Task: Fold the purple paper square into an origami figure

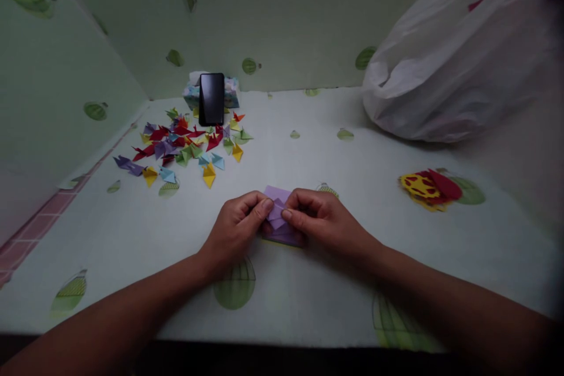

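Note:
A small purple paper piece [277, 209], partly folded, is pinched between both my hands at the middle of the table. My left hand [235, 229] grips its left side with thumb and fingers closed. My right hand [321, 217] pinches its right side the same way. Under the fold lies a small stack of purple paper [284, 238] with a yellow edge showing, on the white cloth with green prints [308, 299].
A heap of several folded paper shapes [185, 144] in red, purple, yellow, blue and green lies at the back left. A black phone [211, 98] leans upright against a tissue box [231, 93]. Red and yellow paper pieces [429, 188] lie to the right, below a big white plastic bag [462, 59].

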`<action>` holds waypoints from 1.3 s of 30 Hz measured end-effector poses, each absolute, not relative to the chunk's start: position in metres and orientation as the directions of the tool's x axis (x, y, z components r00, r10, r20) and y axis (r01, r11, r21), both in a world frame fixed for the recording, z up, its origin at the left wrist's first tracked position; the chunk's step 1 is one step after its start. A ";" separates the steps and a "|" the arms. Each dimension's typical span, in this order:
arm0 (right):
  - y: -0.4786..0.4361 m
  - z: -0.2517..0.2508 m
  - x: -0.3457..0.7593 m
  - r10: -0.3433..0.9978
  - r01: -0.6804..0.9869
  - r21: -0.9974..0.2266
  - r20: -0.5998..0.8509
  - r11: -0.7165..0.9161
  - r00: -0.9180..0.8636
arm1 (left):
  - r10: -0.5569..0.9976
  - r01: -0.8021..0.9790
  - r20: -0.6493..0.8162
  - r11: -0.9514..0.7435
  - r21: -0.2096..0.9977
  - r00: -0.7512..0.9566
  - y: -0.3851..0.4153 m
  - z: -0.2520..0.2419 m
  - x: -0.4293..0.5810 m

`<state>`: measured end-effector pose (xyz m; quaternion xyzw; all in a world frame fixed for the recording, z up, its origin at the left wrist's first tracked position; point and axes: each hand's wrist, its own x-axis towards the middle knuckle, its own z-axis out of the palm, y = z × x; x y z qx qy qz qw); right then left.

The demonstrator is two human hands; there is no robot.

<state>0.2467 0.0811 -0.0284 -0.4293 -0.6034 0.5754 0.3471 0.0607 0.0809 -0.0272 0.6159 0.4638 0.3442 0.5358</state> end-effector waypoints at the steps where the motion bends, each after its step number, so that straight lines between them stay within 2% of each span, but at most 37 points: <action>1: 0.081 -0.028 0.247 0.919 0.124 -0.992 -0.077 -0.031 -0.387 | 0.939 0.197 -0.080 0.013 0.980 0.335 0.081 -0.027 0.061; 8: 0.081 -0.028 0.247 0.902 0.040 -0.987 -0.159 -0.157 -0.400 | 0.931 0.197 -0.073 0.002 0.980 0.358 0.084 -0.030 0.059; 10: 0.082 -0.028 0.248 0.905 -0.002 -0.980 -0.184 -0.200 -0.385 | 0.940 0.221 -0.010 -0.071 0.973 0.342 0.085 -0.033 0.059; 12: 0.083 -0.030 0.249 0.909 -0.065 -0.968 -0.202 -0.241 -0.365 | 0.943 0.245 0.141 -0.220 0.944 0.301 0.086 -0.036 0.059; 15: 0.084 -0.033 0.250 0.901 -0.220 -0.921 -0.224 -0.320 -0.372 | 0.830 0.295 0.426 -0.534 0.792 0.359 0.088 -0.038 0.058; 17: 0.083 -0.035 0.249 0.875 -0.318 -0.861 -0.249 -0.396 -0.415 | 0.716 0.319 0.549 -0.690 0.649 0.432 0.089 -0.037 0.057; 20: 0.083 -0.036 0.249 0.825 -0.391 -0.777 -0.275 -0.493 -0.493 | 0.616 0.329 0.624 -0.787 0.522 0.482 0.088 -0.033 0.056; 25: 0.083 -0.034 0.249 0.786 -0.406 -0.718 -0.321 -0.566 -0.528 | 0.559 0.316 0.624 -0.827 0.465 0.545 0.088 -0.029 0.056; 28: 0.082 -0.033 0.248 0.776 -0.366 -0.737 -0.332 -0.569 -0.537 | 0.623 0.330 0.604 -0.780 0.533 0.497 0.086 -0.031 0.057; 30: 0.081 -0.033 0.247 0.802 -0.317 -0.803 -0.300 -0.505 -0.517 | 0.761 0.347 0.525 -0.644 0.681 0.382 0.085 -0.031 0.057; 32: 0.080 -0.033 0.246 0.862 -0.245 -0.895 -0.237 -0.373 -0.448 | 0.911 0.285 0.326 -0.391 0.875 0.252 0.083 -0.032 0.058; 34: 0.080 -0.034 0.245 0.917 -0.165 -0.959 -0.156 -0.230 -0.368 | 0.978 0.143 0.085 -0.113 0.983 0.190 0.082 -0.032 0.060; 36: 0.080 -0.034 0.245 0.936 -0.125 -0.984 -0.080 -0.130 -0.344 | 0.978 0.016 -0.059 0.057 0.998 0.201 0.081 -0.033 0.062; 39: 0.081 -0.034 0.244 0.929 -0.111 -0.992 -0.010 -0.055 -0.369 | 0.962 -0.072 -0.137 0.158 0.985 0.238 0.079 -0.032 0.065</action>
